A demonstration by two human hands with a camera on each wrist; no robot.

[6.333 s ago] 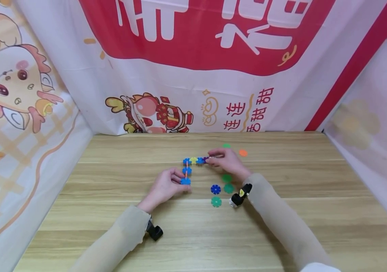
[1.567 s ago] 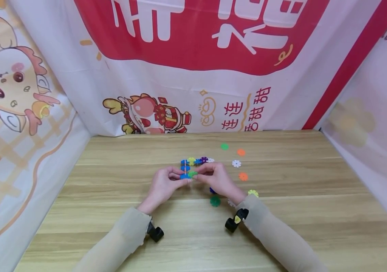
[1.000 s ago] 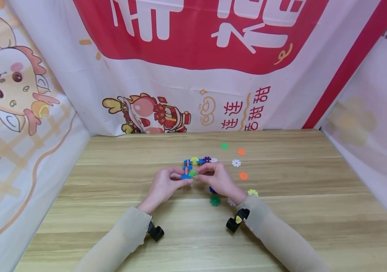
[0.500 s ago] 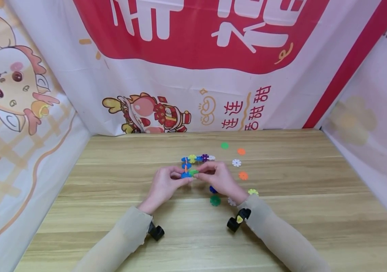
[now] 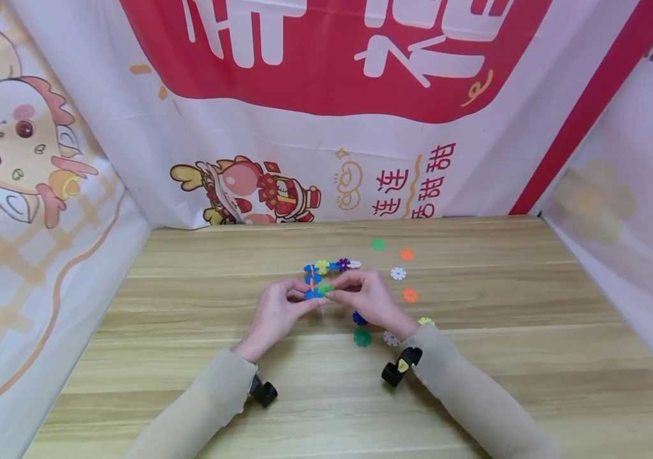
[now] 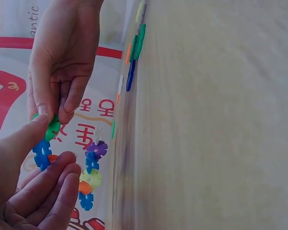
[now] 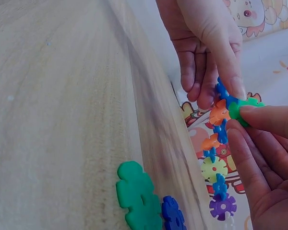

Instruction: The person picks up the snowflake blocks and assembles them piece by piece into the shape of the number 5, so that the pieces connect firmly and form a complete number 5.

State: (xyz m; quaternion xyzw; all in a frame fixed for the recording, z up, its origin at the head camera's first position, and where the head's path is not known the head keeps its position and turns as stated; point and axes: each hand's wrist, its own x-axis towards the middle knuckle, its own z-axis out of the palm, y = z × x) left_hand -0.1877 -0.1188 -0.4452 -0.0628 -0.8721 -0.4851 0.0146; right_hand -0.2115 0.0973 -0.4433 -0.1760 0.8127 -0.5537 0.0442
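A chain of slotted plastic snowflake discs [image 5: 322, 266] bends in an L above the table, with blue, orange, yellow, purple and white pieces. My left hand [image 5: 277, 312] pinches the blue disc [image 6: 41, 154] at its near end between thumb and fingers. With thumb and index finger my right hand [image 5: 369, 301] grips a green disc [image 7: 252, 102], set against that blue one. In the right wrist view the green disc meets the blue disc [image 7: 222, 91] at its edge; how deep the slots fit is hidden by fingertips.
Loose discs lie to the right on the wooden table [image 5: 189, 382]: a dark blue [image 5: 359, 318], a green [image 5: 363, 337], a white [image 5: 398, 273], an orange [image 5: 409, 295] and several others. A printed cloth [image 5: 326, 166] stands behind the table's far edge.
Earliest, my right hand was at the chain's far end by the purple disc; it has since come to the near end with a green disc. Over the last second the chain has only tilted slightly.
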